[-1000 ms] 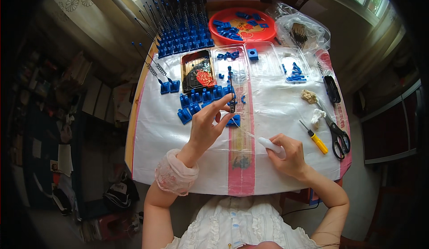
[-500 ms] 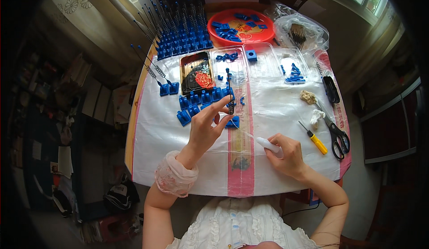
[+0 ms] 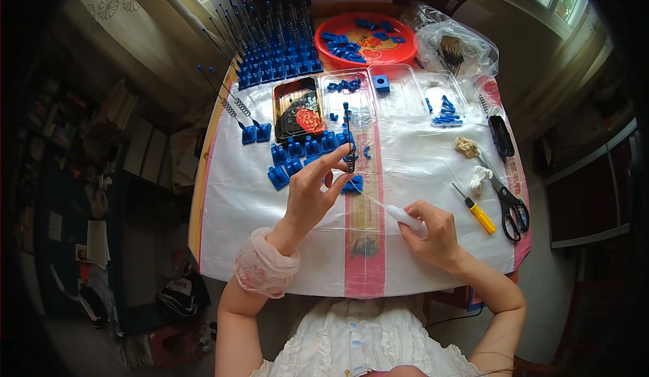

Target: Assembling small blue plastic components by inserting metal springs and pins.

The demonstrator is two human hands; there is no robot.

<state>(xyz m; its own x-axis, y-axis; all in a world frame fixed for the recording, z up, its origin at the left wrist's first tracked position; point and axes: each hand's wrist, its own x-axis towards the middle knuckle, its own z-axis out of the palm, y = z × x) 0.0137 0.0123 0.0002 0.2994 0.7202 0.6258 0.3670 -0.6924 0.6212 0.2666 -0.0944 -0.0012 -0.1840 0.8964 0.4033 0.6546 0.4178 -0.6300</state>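
Between the thumb and fingertips of my left hand (image 3: 312, 186) is a black coil spring (image 3: 351, 163), held upright with a blue-tipped rod rising above it. Its foot meets a blue plastic base (image 3: 353, 185) on the table. My right hand (image 3: 436, 238) is wrapped round a white squeeze bottle (image 3: 404, 219). The bottle's long thin nozzle points left, with its tip by the spring's foot. Whether liquid is coming out is too small to tell. Several blue clip-like bases (image 3: 295, 148) stand in two rows just beyond my left hand.
Finished-looking spring pieces (image 3: 280, 59) crowd the back left. Behind lie a black tray (image 3: 297, 109), clear plastic boxes (image 3: 393, 110) with blue parts, a red basin (image 3: 365, 20) and a plastic bag (image 3: 466, 39). At right are a yellow-handled screwdriver (image 3: 481, 218) and black scissors (image 3: 515, 216).
The squeeze bottle has shifted very slightly left, its nozzle staying by the spring's foot. My left hand keeps the same hold on the spring.
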